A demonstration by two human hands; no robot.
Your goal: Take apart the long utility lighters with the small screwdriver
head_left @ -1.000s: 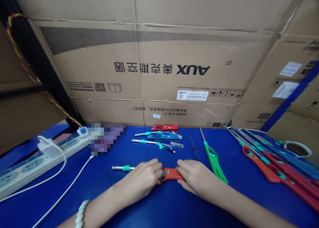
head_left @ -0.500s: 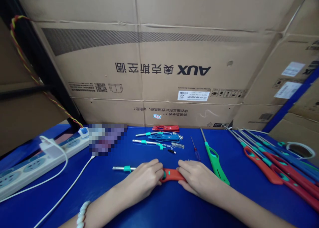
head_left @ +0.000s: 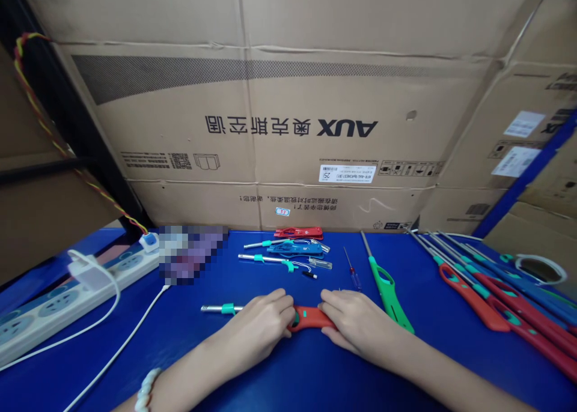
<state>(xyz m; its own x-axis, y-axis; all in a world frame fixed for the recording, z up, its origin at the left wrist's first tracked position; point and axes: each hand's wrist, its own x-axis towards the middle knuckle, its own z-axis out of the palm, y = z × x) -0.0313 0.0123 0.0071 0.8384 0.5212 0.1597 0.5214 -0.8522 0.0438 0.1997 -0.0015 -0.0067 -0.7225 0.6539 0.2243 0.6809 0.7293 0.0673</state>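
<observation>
An orange long-necked gas lighter [head_left: 312,318] lies across the front of the blue table, its metal tube and teal collar pointing left. My left hand [head_left: 270,317] is closed around it near the trigger opening and covers part of the neck. At the handle's right end, my right hand [head_left: 349,319] grips with bent fingers that hide the tip. Just right of that hand lies a green lighter [head_left: 391,298]. Behind my hands are a small screwdriver [head_left: 355,278], a loose metal lighter tube [head_left: 270,259], a blue handle shell [head_left: 300,249] and a red handle shell [head_left: 299,233].
On the right lie several finished-looking lighters, among them an orange one [head_left: 478,301] and a red one [head_left: 532,334]. A white power strip [head_left: 94,289] with cables runs along the left. Cardboard [head_left: 288,87] walls the back. A white tape roll [head_left: 541,269] sits far right.
Both hands keep their hold on the orange lighter, with almost no movement. The whole view has shifted slightly.
</observation>
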